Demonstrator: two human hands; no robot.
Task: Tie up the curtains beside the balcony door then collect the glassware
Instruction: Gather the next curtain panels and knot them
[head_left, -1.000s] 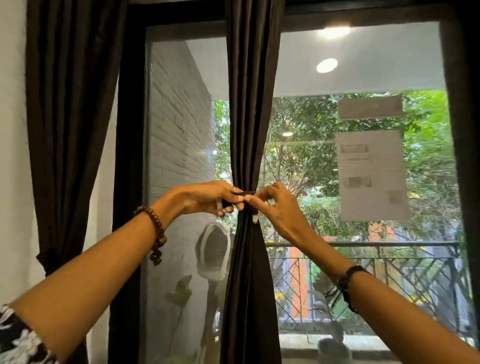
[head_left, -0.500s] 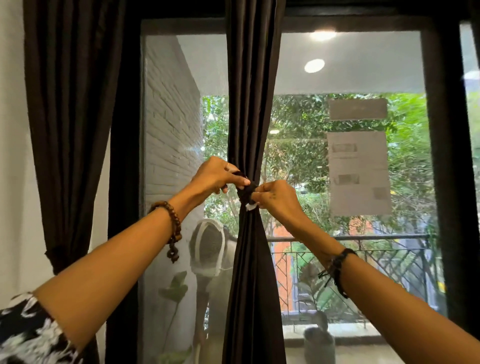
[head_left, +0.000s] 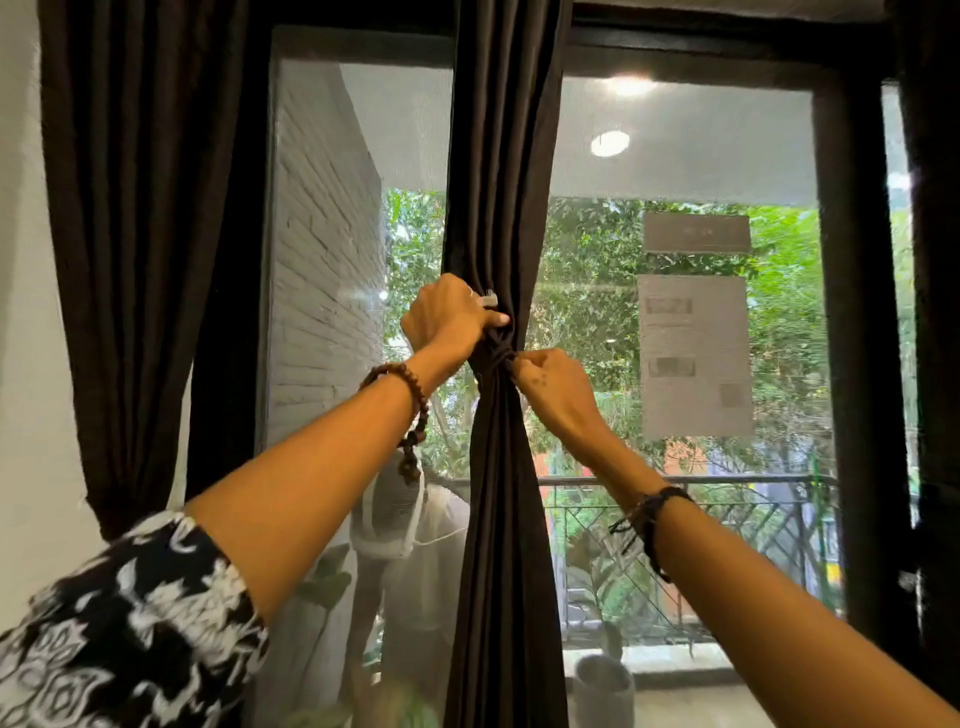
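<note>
A dark brown curtain (head_left: 501, 171) hangs gathered in front of the glass balcony door. A dark tie band (head_left: 493, 358) cinches it at mid height. My left hand (head_left: 447, 317) grips the curtain and one end of the band just above the cinch, a small white tag showing at its fingers. My right hand (head_left: 550, 384) pinches the other end of the band at the curtain's right side. No glassware is in view.
A second dark curtain (head_left: 140, 234) hangs at the left beside the white wall. Papers (head_left: 693, 353) are stuck on the door glass at the right. Outside are a brick wall (head_left: 324, 249), a railing (head_left: 727, 483), plants and a pot.
Both hands stayed at the cinch on the curtain. My left hand rose above the band and closed round the fabric, while my right hand keeps pinching the band's end.
</note>
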